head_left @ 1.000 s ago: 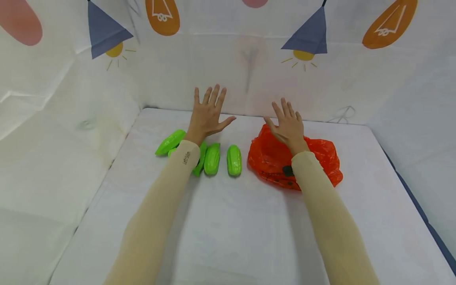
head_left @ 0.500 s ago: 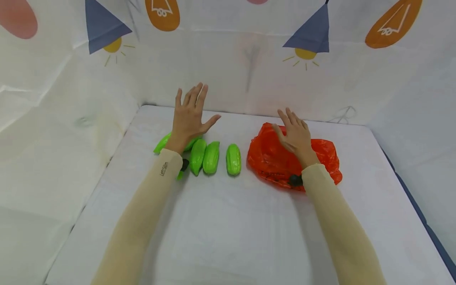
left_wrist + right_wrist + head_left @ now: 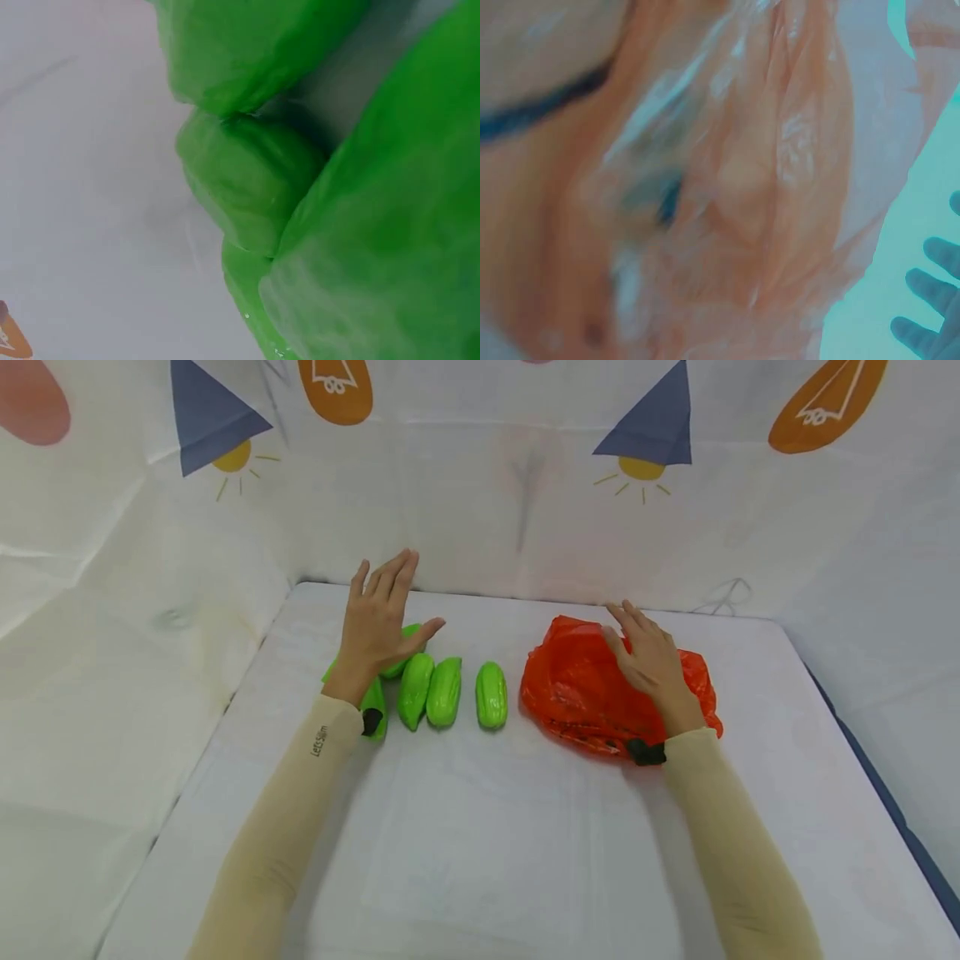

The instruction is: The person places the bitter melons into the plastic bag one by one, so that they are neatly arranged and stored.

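My left hand (image 3: 377, 620) hovers at the back left with its thumb spread wide, overlapping several shiny green gourd-like vegetables in the head view. A green vegetable (image 3: 416, 690) and a second one (image 3: 444, 692) lie side by side, and another (image 3: 492, 695) lies apart to their right. Close up in the left wrist view, green lumps (image 3: 240, 176) fill the right side. My right hand (image 3: 649, 658) is over the crumpled red plastic bag (image 3: 570, 681), its fingers extended. The bag (image 3: 750, 195) looks washed-out in the right wrist view, with fingertips (image 3: 930, 289) at lower right.
A white-covered table (image 3: 480, 843) spreads under both sleeved arms. Behind it hangs a white cloth wall (image 3: 465, 510) printed with lamps and bulbs, and similar sheets stand at both sides. A dark strap end (image 3: 647, 752) sticks out at the right wrist.
My left hand has moved left and slightly lower, uncovering more green vegetables. My right hand has shifted right and lower over the red bag. The bag and vegetables stay in place.
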The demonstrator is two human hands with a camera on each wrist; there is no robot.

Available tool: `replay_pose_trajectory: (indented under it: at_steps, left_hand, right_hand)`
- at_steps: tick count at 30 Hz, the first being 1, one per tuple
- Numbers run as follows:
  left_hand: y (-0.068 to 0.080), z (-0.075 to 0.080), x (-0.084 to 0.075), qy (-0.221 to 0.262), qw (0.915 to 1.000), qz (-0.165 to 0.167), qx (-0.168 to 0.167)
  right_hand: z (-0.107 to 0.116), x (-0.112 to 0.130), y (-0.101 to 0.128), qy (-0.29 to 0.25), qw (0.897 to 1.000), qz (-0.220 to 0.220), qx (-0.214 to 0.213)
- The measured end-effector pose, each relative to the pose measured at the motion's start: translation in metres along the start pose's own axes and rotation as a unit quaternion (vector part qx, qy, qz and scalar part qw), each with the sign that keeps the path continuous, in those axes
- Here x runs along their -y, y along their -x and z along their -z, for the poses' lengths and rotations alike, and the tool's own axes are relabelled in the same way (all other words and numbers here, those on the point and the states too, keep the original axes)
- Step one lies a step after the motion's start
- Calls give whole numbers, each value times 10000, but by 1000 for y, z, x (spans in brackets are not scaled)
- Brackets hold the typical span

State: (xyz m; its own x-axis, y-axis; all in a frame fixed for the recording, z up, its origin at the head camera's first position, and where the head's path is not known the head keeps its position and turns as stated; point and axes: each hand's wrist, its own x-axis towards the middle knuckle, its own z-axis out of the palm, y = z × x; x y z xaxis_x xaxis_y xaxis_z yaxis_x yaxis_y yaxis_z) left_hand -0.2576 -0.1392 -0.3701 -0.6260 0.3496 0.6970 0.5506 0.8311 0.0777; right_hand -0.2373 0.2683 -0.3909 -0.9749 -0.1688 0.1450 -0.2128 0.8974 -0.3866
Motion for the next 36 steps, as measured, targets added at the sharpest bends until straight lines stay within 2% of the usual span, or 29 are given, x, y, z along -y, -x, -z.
replay_pose_trajectory:
  at_steps: [2, 5, 10, 19, 26, 33, 36]
  left_hand:
    - [1, 2, 0, 96, 9999, -109, 21]
    - [7, 7, 2, 235, 9993, -192, 238]
    - [25, 18, 11, 572, 9956, -177, 720]
    - [57, 18, 24, 988, 9918, -330, 735]
    - [74, 14, 33, 1072, 9892, -174, 985]
    - [84, 13, 41, 1243, 9800, 57, 1554]
    - [85, 13, 45, 1278, 9739, 223, 1861]
  right_hand:
    - [3, -3, 4, 78, 9999, -46, 121]
    - [8, -9, 13, 123, 9996, -74, 230]
    - [16, -25, 33, 48, 9998, -183, 39]
    - [16, -55, 51, -126, 9986, -520, 48]
    - [4, -67, 57, -399, 9969, -672, 94]
    - [-2, -76, 63, -560, 9953, -606, -514]
    - [-1, -80, 67, -724, 9926, -757, -612]
